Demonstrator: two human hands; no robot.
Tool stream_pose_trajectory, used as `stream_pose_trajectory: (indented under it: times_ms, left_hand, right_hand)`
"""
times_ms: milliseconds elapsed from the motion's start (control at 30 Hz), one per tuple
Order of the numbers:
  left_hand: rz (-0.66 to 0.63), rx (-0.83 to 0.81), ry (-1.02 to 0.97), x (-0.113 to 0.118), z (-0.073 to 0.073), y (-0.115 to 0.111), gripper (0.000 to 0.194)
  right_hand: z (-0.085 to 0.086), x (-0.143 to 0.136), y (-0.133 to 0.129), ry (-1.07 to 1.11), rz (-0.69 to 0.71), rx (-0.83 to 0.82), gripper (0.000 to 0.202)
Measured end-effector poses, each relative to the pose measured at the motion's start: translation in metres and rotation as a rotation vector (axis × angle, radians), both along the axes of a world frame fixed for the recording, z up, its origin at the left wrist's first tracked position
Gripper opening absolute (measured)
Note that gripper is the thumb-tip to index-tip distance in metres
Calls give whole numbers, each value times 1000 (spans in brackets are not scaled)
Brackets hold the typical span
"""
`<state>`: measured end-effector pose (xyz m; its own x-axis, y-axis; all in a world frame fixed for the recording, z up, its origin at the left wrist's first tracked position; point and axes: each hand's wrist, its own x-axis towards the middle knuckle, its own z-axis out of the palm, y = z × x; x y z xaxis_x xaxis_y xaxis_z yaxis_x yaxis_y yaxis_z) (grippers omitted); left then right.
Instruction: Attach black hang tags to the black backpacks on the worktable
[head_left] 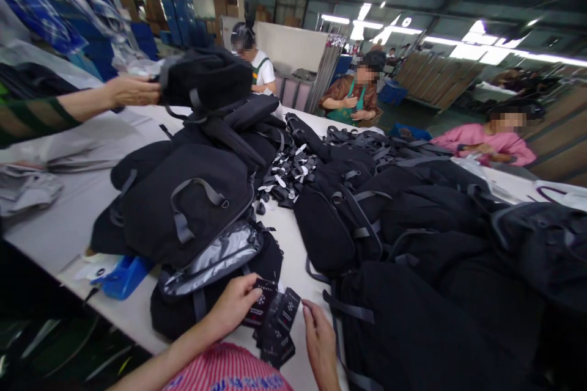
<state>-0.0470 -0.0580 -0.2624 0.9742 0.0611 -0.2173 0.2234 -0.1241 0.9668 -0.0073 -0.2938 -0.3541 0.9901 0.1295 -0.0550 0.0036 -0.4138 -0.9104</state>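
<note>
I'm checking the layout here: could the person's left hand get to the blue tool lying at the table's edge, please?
Probably yes. The left hand holds a black hang tag, but the blue tool lies uncovered on the table to its left, with nothing between.

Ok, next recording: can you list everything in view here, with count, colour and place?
backpacks: many, black, heaped along the table
hang tags: a small stack, black with white print, near edge by the hands
loose tags: a heap, black and white, mid-table
table: one, white, running away from the camera
blue tray: one, near left edge
co-worker's hand: one, left, gripping a raised black backpack
seated workers: three, far side
cartons: stacked, brown and blue, back left
left hand: holding one hang tag
right hand: beside the stack
</note>
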Motion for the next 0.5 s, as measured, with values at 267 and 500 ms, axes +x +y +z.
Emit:
stream_pose_trajectory:
  times_ms: [267, 500]
  left_hand:
    - [-265, 524, -202, -12, 19, -32, 20]
    - [-209, 468, -301, -25, 16, -19, 25]
  right_hand:
    - [50, -14, 36, -36, 253, 162, 47]
    - [32, -16, 39, -408, 219, 54, 39]
